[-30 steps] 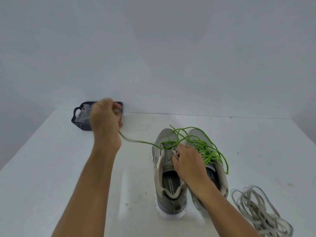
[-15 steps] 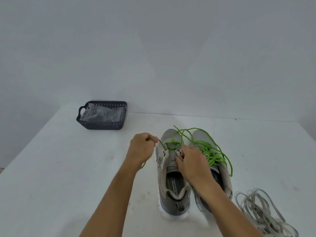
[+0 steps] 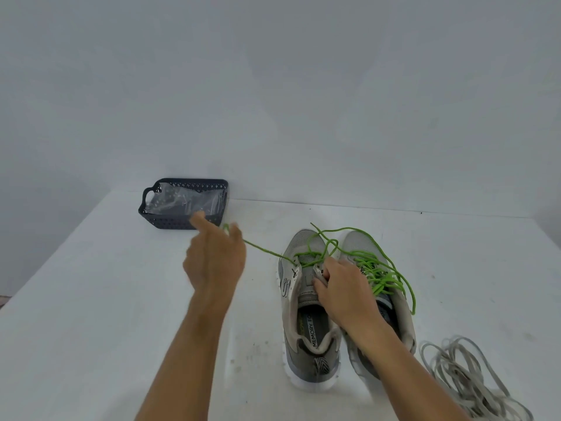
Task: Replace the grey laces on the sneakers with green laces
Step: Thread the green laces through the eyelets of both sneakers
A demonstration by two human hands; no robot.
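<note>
Green lace (image 3: 267, 250) runs taut from the left hand's (image 3: 214, 262) pinch. Right hand (image 3: 344, 291) grips the sneaker's (image 3: 306, 314) eyelet flap; best pull evenly, steadying the shoe.

A dark blue perforated basket (image 3: 170, 221) with a cut-out handle sits at the far left of the white surface (image 3: 91, 299) — close to the pale wall (image 3: 273, 86). Crumpled clear plastic (image 3: 182, 202) lies inside it — contents unclear.
</note>
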